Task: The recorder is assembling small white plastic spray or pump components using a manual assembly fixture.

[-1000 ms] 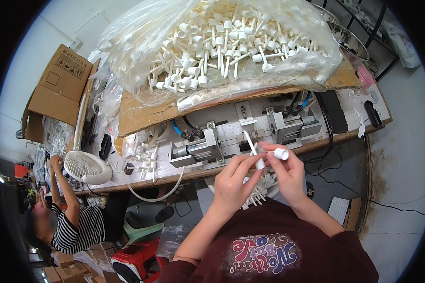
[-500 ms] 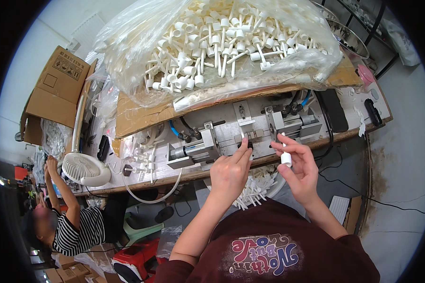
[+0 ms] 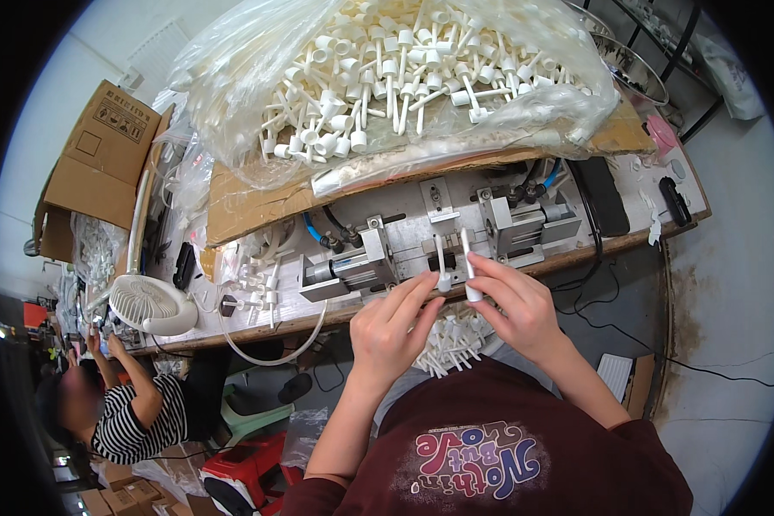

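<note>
Two white plastic stemmed pieces stand side by side in front of a metal clamping jig (image 3: 438,198). The one on the left is a thin stem with a small wider end (image 3: 442,265), which the fingertips of my left hand (image 3: 391,331) pinch low down. A second, thicker stem with a cylindrical cap (image 3: 473,291) is pinched between the thumb and fingers of my right hand (image 3: 525,311), its tip pointing away from me. Between the jig's left air cylinder (image 3: 348,268) and right air cylinder (image 3: 533,225), both stems reach over the jig's near side.
A plastic bag (image 3: 232,112) heaped with white capped stems lies on cardboard (image 3: 258,202) behind the jig. More white pieces (image 3: 456,340) fill a container below the bench edge. A small fan (image 3: 155,305) stands left; another person (image 3: 146,413) works beyond it.
My left hand has drawn back from the jig and now pinches a stemmed piece. My right hand has moved left with its capped stem, which now points away from me.
</note>
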`<act>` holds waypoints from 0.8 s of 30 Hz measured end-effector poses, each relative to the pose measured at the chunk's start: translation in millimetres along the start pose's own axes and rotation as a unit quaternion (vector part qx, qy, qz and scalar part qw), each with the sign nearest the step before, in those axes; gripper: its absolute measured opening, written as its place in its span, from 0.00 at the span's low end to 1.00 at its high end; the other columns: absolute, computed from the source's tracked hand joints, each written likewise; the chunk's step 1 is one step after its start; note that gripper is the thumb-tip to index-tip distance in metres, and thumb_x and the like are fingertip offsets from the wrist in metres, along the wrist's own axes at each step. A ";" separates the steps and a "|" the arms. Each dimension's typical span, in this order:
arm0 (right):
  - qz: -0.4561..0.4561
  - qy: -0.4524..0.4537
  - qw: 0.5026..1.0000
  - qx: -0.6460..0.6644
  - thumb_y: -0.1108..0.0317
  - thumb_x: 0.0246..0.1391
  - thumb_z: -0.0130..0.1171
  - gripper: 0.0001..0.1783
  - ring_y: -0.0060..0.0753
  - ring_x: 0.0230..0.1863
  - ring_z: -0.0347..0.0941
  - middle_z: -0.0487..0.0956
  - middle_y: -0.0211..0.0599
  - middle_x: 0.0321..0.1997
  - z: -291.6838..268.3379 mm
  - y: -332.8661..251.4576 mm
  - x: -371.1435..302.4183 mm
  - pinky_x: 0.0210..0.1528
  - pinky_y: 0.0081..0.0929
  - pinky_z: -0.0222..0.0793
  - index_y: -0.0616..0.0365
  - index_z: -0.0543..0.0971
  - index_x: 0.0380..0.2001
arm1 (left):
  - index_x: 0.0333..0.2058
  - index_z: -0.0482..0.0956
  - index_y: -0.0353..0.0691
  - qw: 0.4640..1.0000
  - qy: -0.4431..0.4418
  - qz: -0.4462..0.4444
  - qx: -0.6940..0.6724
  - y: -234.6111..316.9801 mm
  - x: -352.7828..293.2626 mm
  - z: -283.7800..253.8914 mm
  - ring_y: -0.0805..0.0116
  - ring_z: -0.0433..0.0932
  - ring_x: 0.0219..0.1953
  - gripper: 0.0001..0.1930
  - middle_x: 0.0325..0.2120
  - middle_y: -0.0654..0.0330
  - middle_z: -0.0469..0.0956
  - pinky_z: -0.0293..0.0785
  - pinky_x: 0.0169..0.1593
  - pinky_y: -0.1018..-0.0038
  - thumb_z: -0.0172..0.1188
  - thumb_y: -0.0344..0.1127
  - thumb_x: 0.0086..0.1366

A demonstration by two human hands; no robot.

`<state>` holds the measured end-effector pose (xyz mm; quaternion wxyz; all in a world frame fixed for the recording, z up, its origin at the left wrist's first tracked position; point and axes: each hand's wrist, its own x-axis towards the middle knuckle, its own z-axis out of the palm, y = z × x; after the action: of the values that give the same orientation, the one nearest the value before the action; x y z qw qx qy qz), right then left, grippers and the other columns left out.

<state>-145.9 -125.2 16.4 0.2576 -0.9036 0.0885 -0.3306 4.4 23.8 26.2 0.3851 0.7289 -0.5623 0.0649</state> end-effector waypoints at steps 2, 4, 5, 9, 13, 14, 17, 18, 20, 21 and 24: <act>-0.029 -0.012 0.999 -0.040 0.73 0.44 0.65 0.15 0.37 0.39 0.80 0.78 0.45 0.56 5.1 0.0 6.5 0.39 0.31 0.75 0.62 0.78 0.38 | 0.43 0.83 0.38 1.000 0.012 0.014 0.005 2.6 -1.1 -5.9 0.68 0.81 0.26 0.17 0.35 0.58 0.84 0.75 0.30 0.75 0.70 0.25 0.53; -0.055 -0.033 0.994 -0.086 0.72 0.44 0.62 0.12 0.33 0.34 0.80 0.79 0.46 0.55 13.4 3.1 12.6 0.34 0.28 0.73 0.61 0.78 0.35 | 0.42 0.84 0.38 0.999 0.025 0.036 -0.002 3.8 -1.2 -8.8 0.66 0.81 0.26 0.15 0.33 0.58 0.84 0.75 0.30 0.75 0.70 0.24 0.53; -0.067 -0.042 0.991 -0.109 0.72 0.45 0.61 0.10 0.31 0.31 0.79 0.79 0.46 0.54 18.1 4.6 13.5 0.32 0.26 0.72 0.60 0.77 0.34 | 0.41 0.84 0.38 0.998 0.031 0.048 -0.005 4.7 -1.4 -9.5 0.65 0.81 0.26 0.15 0.33 0.58 0.84 0.75 0.30 0.75 0.69 0.24 0.53; -0.069 -0.066 0.983 -0.155 0.70 0.42 0.65 0.11 0.32 0.18 0.70 0.81 0.39 0.54 36.1 8.2 16.2 0.25 0.24 0.68 0.56 0.79 0.33 | 0.39 0.85 0.37 0.998 0.025 0.045 -0.033 7.2 -2.3 -12.7 0.64 0.82 0.26 0.13 0.31 0.57 0.84 0.75 0.31 0.75 0.69 0.23 0.53; -0.080 -0.076 0.978 -0.179 0.70 0.43 0.60 0.06 0.28 0.17 0.72 0.81 0.45 0.52 33.6 6.8 26.7 0.24 0.24 0.69 0.55 0.75 0.27 | 0.38 0.84 0.34 0.983 0.011 -0.006 -0.182 19.3 7.8 -18.1 0.65 0.83 0.28 0.11 0.32 0.54 0.84 0.77 0.35 0.75 0.68 0.20 0.53; -0.082 -0.081 0.977 -0.178 0.71 0.43 0.58 0.05 0.27 0.17 0.74 0.81 0.48 0.51 31.8 6.7 28.7 0.24 0.25 0.69 0.55 0.72 0.25 | 0.37 0.84 0.34 0.965 0.000 -0.037 -0.260 30.3 16.2 -23.2 0.65 0.83 0.29 0.11 0.33 0.53 0.84 0.77 0.36 0.75 0.67 0.20 0.53; -0.083 -0.097 0.974 -0.189 0.72 0.42 0.58 0.05 0.29 0.17 0.73 0.81 0.47 0.52 34.0 3.5 30.2 0.24 0.26 0.70 0.56 0.73 0.25 | 0.38 0.83 0.30 0.873 -0.055 0.020 -0.484 66.8 47.4 -52.1 0.60 0.83 0.35 0.10 0.37 0.46 0.83 0.78 0.39 0.73 0.65 0.19 0.55; -0.073 -0.105 0.974 -0.184 0.73 0.42 0.58 0.05 0.31 0.16 0.73 0.81 0.45 0.52 36.1 2.0 28.9 0.24 0.26 0.71 0.56 0.73 0.26 | 0.36 0.83 0.28 0.804 -0.071 0.021 -0.590 81.0 55.3 -58.7 0.59 0.83 0.37 0.07 0.37 0.46 0.82 0.78 0.39 0.73 0.63 0.20 0.58; -0.069 -0.104 0.977 -0.171 0.72 0.42 0.59 0.07 0.33 0.17 0.73 0.81 0.44 0.53 40.2 3.1 25.6 0.24 0.27 0.71 0.56 0.75 0.28 | 0.32 0.81 0.25 0.677 -0.088 0.000 -0.731 114.4 66.0 -67.7 0.56 0.82 0.34 0.06 0.35 0.45 0.81 0.76 0.36 0.73 0.58 0.23 0.63; -0.058 -0.100 0.978 -0.172 0.72 0.42 0.60 0.07 0.34 0.18 0.73 0.81 0.43 0.53 37.0 6.0 25.1 0.25 0.27 0.71 0.56 0.76 0.29 | 0.33 0.81 0.25 0.630 -0.101 0.002 -0.770 127.0 71.3 -69.5 0.56 0.81 0.33 0.07 0.34 0.45 0.81 0.76 0.35 0.73 0.56 0.25 0.65; -0.045 -0.085 0.987 -0.127 0.72 0.40 0.68 0.16 0.37 0.20 0.75 0.80 0.40 0.56 40.3 11.0 21.2 0.27 0.28 0.72 0.56 0.79 0.37 | 0.42 0.77 0.29 0.515 -0.115 0.049 -0.848 156.2 68.3 -71.5 0.59 0.80 0.38 0.10 0.38 0.48 0.80 0.75 0.39 0.72 0.50 0.29 0.71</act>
<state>-103.6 -125.1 -3.9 0.1320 -0.9569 0.0664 -0.2502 -82.7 5.5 188.3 0.7486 0.0287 -0.4243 -0.5086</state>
